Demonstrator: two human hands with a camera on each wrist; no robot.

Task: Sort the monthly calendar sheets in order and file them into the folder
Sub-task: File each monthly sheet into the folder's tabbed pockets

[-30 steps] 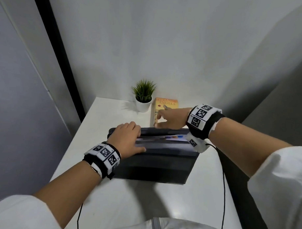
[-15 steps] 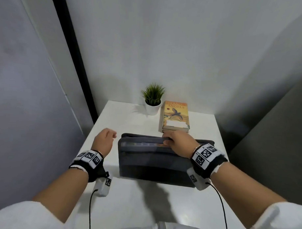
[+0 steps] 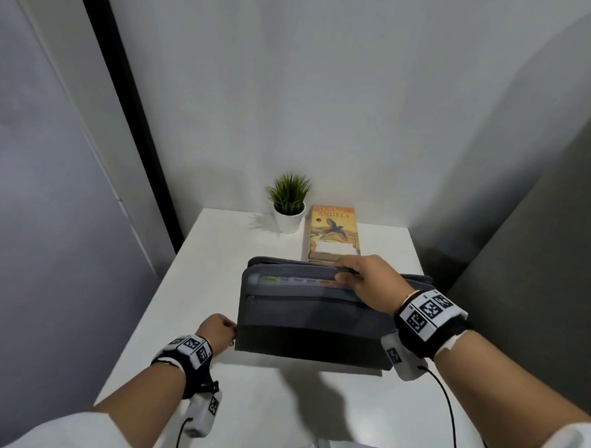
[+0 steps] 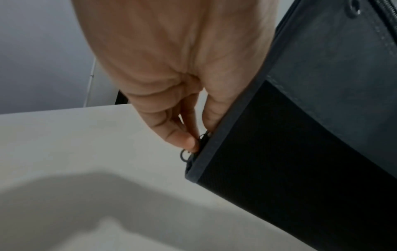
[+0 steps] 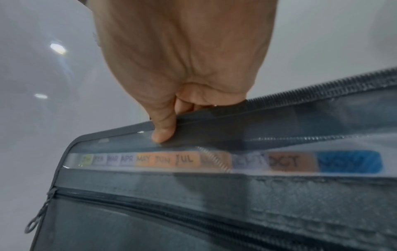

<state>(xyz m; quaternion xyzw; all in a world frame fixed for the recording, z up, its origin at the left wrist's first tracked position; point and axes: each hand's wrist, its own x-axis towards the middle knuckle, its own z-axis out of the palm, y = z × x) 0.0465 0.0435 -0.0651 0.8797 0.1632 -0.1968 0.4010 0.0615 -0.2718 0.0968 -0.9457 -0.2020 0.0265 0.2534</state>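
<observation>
A dark grey zip folder (image 3: 311, 315) lies on the white table (image 3: 219, 254), its top edge unzipped. Coloured month tabs (image 5: 189, 160), from FEB through JUL to OCT, show behind a clear strip (image 3: 295, 280). My right hand (image 3: 369, 280) grips the folder's upper flap (image 5: 214, 118), thumb on the front, fingers behind. My left hand (image 3: 218, 331) is at the folder's lower left corner (image 4: 193, 173) and pinches the small black zip pull (image 4: 185, 155) there. No loose calendar sheets are visible.
A small green plant in a white pot (image 3: 289, 203) and an orange book (image 3: 334, 232) stand at the back of the table, just beyond the folder. Grey walls close in on both sides. Bare table lies left of and in front of the folder.
My left hand left the folder's top, swung out to the left, then came to the lower left corner and took the zip pull. My right hand came back from the book and gripped the flap.
</observation>
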